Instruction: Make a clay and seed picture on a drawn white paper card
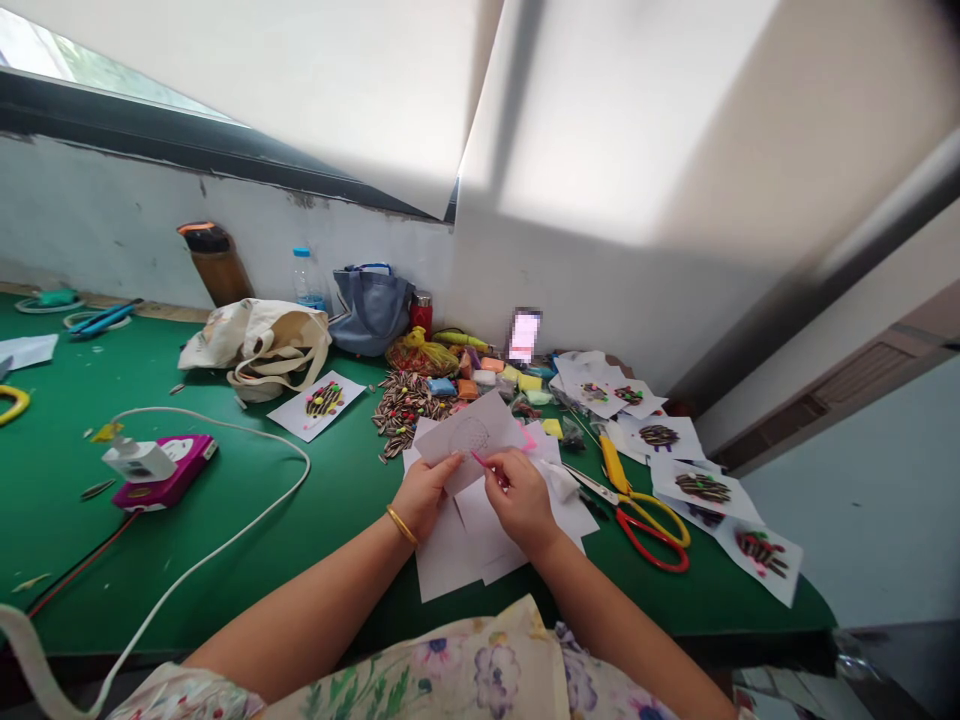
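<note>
My left hand is closed on the lower left edge of a white paper card, tilted up over the table. A round pattern drawn in fine lines shows on the card. My right hand pinches a small strip of pink clay against the drawing's lower edge. Beneath both hands lie loose white sheets. Just beyond the card is a heap of striped sunflower seeds, with packs of coloured clay beside it.
Open scissors and a yellow cutter lie to the right, near several seed-decorated cards. Another decorated card lies left of the seeds. A pink power strip with a white cable is at left. Bags and a propped phone stand behind.
</note>
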`<state>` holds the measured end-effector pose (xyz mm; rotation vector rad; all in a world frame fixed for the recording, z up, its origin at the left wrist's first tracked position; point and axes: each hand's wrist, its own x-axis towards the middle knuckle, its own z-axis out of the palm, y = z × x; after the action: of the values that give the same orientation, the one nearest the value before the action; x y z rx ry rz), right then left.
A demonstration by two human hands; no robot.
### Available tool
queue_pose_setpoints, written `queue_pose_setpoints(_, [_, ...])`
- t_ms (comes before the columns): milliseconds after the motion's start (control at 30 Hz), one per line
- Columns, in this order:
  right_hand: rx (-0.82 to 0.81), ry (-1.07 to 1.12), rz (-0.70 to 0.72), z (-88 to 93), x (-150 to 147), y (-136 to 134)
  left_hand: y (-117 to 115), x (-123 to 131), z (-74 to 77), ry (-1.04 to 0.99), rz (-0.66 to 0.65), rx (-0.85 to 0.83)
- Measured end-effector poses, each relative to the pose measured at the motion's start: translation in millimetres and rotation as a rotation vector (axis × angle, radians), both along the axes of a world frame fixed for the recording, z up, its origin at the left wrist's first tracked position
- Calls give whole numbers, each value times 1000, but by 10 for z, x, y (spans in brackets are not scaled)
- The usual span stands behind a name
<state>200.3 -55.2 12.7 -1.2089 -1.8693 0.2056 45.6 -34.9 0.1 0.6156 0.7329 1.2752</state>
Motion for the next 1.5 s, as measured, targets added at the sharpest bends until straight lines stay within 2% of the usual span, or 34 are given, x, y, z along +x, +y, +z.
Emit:
queue_pose_setpoints(133, [-5,31,8,-4,-2,-6,7,-2,11,6,50,-16])
queue_pose_setpoints(433, [15,223,-52,-78,20,46,-22,-3,17,-16,-22,-44])
queue_pose_setpoints(567, [-49,341,-52,-126,24,77,-16,-7,1,-20,-19,-10])
queue_pose_setpoints(1000, [-84,471,-70,-187,25,137,-40,-16,34,-15,-48,6])
queue_pose_setpoints(1067, [-114,543,-67,-222,20,150,-34,-16,20,-16,-42,1])
queue_pose_setpoints(1200, [-277,646,32,-238,7,154,-37,-16,16,-6,-61,11])
queue_pose_setpoints(1267, [-297,626,29,-206,4,141,-44,-16,31,-4,-77,27])
queue_pose_setpoints(1500, [-163,414,-17,-85,3,82,-33,-10,25,-5,-29,20])
